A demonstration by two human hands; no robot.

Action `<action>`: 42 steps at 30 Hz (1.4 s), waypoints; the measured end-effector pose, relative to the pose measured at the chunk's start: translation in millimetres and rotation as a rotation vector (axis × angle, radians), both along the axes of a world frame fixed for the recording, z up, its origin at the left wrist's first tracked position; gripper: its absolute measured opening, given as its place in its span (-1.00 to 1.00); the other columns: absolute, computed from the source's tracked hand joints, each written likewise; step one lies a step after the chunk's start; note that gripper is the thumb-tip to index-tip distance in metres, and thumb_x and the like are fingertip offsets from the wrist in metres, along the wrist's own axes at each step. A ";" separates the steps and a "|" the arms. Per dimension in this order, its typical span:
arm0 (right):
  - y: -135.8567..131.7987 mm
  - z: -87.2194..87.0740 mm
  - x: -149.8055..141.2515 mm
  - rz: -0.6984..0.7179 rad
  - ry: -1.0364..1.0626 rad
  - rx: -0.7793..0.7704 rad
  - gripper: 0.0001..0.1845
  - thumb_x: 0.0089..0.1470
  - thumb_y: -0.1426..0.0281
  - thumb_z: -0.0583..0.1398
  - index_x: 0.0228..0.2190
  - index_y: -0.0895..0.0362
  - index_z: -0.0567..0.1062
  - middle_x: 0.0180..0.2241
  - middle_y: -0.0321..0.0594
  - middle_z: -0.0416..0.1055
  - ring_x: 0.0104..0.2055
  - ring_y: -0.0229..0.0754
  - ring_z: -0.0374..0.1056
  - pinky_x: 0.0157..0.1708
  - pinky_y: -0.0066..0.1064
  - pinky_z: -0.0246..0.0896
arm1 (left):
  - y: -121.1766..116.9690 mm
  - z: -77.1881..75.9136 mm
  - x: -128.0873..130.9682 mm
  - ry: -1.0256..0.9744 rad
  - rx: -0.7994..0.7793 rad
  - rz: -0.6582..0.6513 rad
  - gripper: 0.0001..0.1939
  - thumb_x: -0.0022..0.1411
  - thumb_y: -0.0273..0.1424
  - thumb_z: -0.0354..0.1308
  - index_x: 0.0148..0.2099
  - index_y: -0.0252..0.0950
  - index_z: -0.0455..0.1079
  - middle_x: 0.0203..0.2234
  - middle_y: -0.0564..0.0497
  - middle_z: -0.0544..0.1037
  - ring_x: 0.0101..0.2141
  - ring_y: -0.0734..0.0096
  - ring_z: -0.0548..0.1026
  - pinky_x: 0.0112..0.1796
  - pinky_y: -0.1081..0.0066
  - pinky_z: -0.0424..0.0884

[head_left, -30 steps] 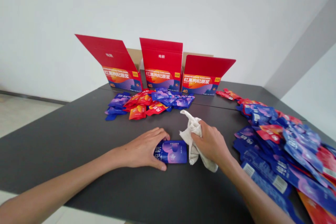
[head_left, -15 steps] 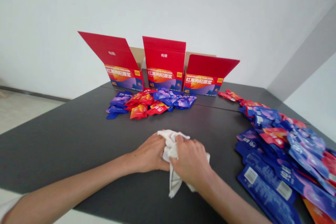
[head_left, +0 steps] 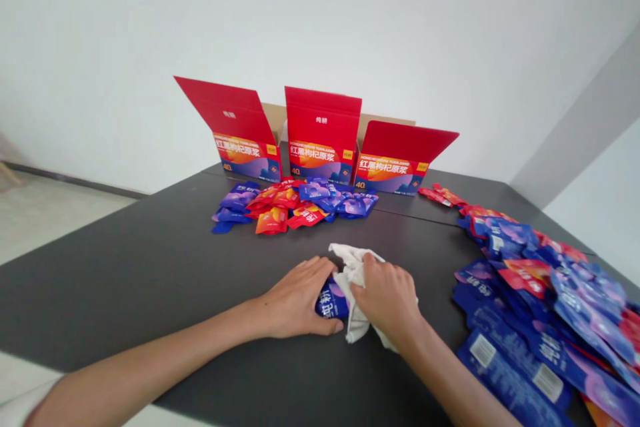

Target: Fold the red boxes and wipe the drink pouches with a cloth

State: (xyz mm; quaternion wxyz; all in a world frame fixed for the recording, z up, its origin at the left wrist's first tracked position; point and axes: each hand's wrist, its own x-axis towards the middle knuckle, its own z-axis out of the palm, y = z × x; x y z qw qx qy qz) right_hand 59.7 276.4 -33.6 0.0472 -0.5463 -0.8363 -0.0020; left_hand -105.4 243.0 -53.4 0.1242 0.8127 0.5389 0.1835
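My left hand (head_left: 305, 297) grips a blue pouch (head_left: 331, 301) on the dark table, thumb at its near edge and fingers at its far edge. White lettering shows on the pouch; its right part is covered by a white cloth (head_left: 356, 273). Bunched in my right hand (head_left: 390, 290), the cloth lies over that end of the pouch. Part of the cloth hangs down to the tabletop below my right fingers.
Three red boxes (head_left: 320, 153) with raised lids stand along the back. Before them lies a small pile of red and blue pouches (head_left: 287, 203). A larger heap of pouches (head_left: 540, 293) covers the right side of the black table (head_left: 150, 260).
My right hand and the cloth have shifted right, away from my left hand. The blue pouch, hidden before, now shows between the hands. The whole view has tilted slightly.
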 end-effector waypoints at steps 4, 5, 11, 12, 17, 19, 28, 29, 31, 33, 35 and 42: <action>0.5 -1.9 0.1 0.149 0.021 0.027 -0.72 -0.08 0.30 0.12 -0.27 0.12 0.33 -0.36 -0.13 0.46 -0.29 -0.04 0.40 -0.30 -0.32 0.16 | 0.7 -1.1 -0.1 0.000 -0.014 -0.028 -0.51 -0.09 -0.14 0.23 -0.15 -0.27 0.22 -0.19 -0.05 0.38 -0.15 0.16 0.35 -0.11 0.27 0.24; 0.3 -2.3 0.0 0.186 0.029 0.022 -0.71 -0.10 0.30 0.13 -0.27 0.11 0.33 -0.36 -0.15 0.46 -0.30 -0.05 0.40 -0.30 -0.33 0.16 | 0.8 -1.4 -0.3 0.001 -0.019 -0.032 -0.54 -0.07 -0.15 0.22 -0.16 -0.27 0.23 -0.19 -0.05 0.38 -0.15 0.17 0.35 -0.10 0.27 0.23; 8.3 -1.3 2.6 -0.006 -0.022 0.016 -0.72 0.00 0.25 0.07 -0.25 0.14 0.33 -0.36 -0.09 0.46 -0.29 -0.01 0.40 -0.33 -0.33 0.15 | 0.9 1.3 0.0 0.023 -0.029 0.015 -0.44 -0.14 -0.08 0.24 -0.14 -0.27 0.22 -0.23 -0.03 0.37 -0.18 0.16 0.34 -0.15 0.27 0.25; 8.4 -1.2 1.9 0.025 -0.021 0.018 -0.71 -0.02 0.26 0.07 -0.24 0.14 0.33 -0.35 -0.09 0.46 -0.28 -0.01 0.40 -0.32 -0.33 0.15 | 1.0 1.4 0.1 0.020 -0.032 0.008 -0.45 -0.14 -0.09 0.24 -0.15 -0.26 0.22 -0.23 -0.03 0.37 -0.18 0.17 0.34 -0.15 0.27 0.25; 4.7 -2.1 -2.8 0.122 0.009 -0.016 -0.73 -0.05 0.27 0.09 -0.26 0.10 0.33 -0.35 -0.14 0.46 -0.29 -0.06 0.40 -0.30 -0.35 0.14 | 1.7 -2.1 -0.3 -0.006 -0.027 -0.005 -0.53 -0.10 -0.13 0.23 -0.20 -0.27 0.24 -0.24 -0.02 0.39 -0.18 0.18 0.35 -0.13 0.27 0.24; 4.9 -2.2 -2.4 0.017 -0.010 -0.001 -0.73 -0.01 0.25 0.07 -0.26 0.12 0.33 -0.36 -0.11 0.46 -0.30 -0.04 0.40 -0.33 -0.34 0.13 | 1.7 -3.4 -0.6 -0.005 -0.012 0.014 -0.45 -0.15 -0.10 0.26 -0.15 -0.27 0.23 -0.22 -0.03 0.38 -0.17 0.15 0.34 -0.14 0.26 0.25; 5.1 -2.9 -0.4 0.020 -0.034 0.024 -0.76 0.00 0.26 0.07 -0.28 0.10 0.32 -0.38 -0.13 0.46 -0.33 -0.02 0.40 -0.37 -0.33 0.13 | 0.0 -2.2 -3.8 -0.009 -0.017 0.004 -0.44 -0.15 -0.09 0.26 -0.14 -0.27 0.24 -0.21 -0.05 0.38 -0.16 0.13 0.34 -0.11 0.24 0.23; 5.5 -2.6 -0.4 0.002 -0.048 0.028 -0.77 0.00 0.27 0.07 -0.28 0.11 0.32 -0.37 -0.12 0.46 -0.32 -0.02 0.40 -0.36 -0.33 0.13 | -0.2 -1.4 -3.8 -0.009 -0.021 0.011 -0.42 -0.16 -0.07 0.26 -0.14 -0.27 0.24 -0.22 -0.05 0.39 -0.17 0.13 0.35 -0.12 0.24 0.24; 4.8 -2.6 -1.0 0.075 -0.044 0.025 -0.77 -0.03 0.31 0.10 -0.27 0.11 0.32 -0.35 -0.13 0.46 -0.30 -0.04 0.39 -0.34 -0.35 0.12 | -0.7 -0.3 -3.7 -0.021 -0.033 -0.016 -0.46 -0.14 -0.11 0.26 -0.15 -0.26 0.24 -0.22 -0.04 0.40 -0.17 0.15 0.35 -0.12 0.26 0.24; 3.9 -3.3 -1.5 0.175 -0.017 0.008 -0.72 -0.06 0.32 0.12 -0.23 0.09 0.32 -0.34 -0.17 0.45 -0.29 -0.06 0.39 -0.33 -0.37 0.12 | -1.0 0.2 -3.6 -0.033 -0.039 -0.047 -0.52 -0.10 -0.17 0.25 -0.14 -0.25 0.25 -0.19 -0.03 0.40 -0.15 0.17 0.35 -0.10 0.29 0.23; 4.7 -3.8 -1.1 0.140 -0.021 -0.003 -0.71 -0.03 0.28 0.10 -0.21 0.08 0.32 -0.36 -0.16 0.46 -0.30 -0.05 0.40 -0.35 -0.36 0.12 | -1.2 0.4 -3.7 -0.024 -0.036 -0.033 -0.49 -0.11 -0.15 0.25 -0.13 -0.25 0.24 -0.18 -0.04 0.39 -0.14 0.16 0.35 -0.09 0.28 0.22; 0.7 -2.2 -6.6 0.169 -0.001 0.010 -0.71 -0.06 0.31 0.12 -0.22 0.09 0.34 -0.35 -0.15 0.46 -0.28 -0.07 0.40 -0.32 -0.37 0.12 | -0.9 -0.4 -3.7 -0.014 -0.033 -0.028 -0.50 -0.12 -0.14 0.25 -0.15 -0.25 0.25 -0.22 -0.03 0.40 -0.18 0.17 0.37 -0.11 0.28 0.26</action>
